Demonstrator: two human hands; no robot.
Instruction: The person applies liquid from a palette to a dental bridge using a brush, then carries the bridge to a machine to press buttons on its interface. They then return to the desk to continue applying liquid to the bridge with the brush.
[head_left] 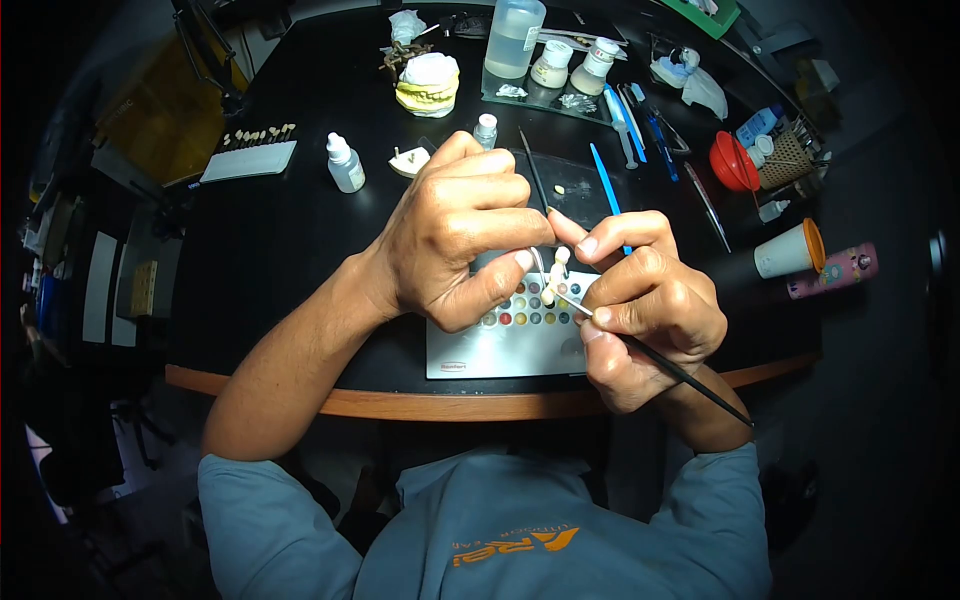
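My left hand [470, 225] is closed, thumb and forefinger pinching a thin curved metal tool [540, 264]. Beside that tool's end is a small cream-coloured dental bridge [555, 277] of joined tooth shapes; the exact contact is too small to make out. My right hand [650, 305] grips a fine paintbrush [690, 378] with a black handle, its tip at the lower part of the bridge. Below both hands lies a white palette [500, 355] with rows of coloured round wells, partly hidden by my fingers.
A dropper bottle [346, 163] and a plaster tooth model [409, 161] stand left of centre. Jars [552, 65] and a clear bottle [513, 40] are at the back. To the right are a blue-handled tool [606, 180], a red bowl [734, 161] and an orange-lidded cup [790, 250].
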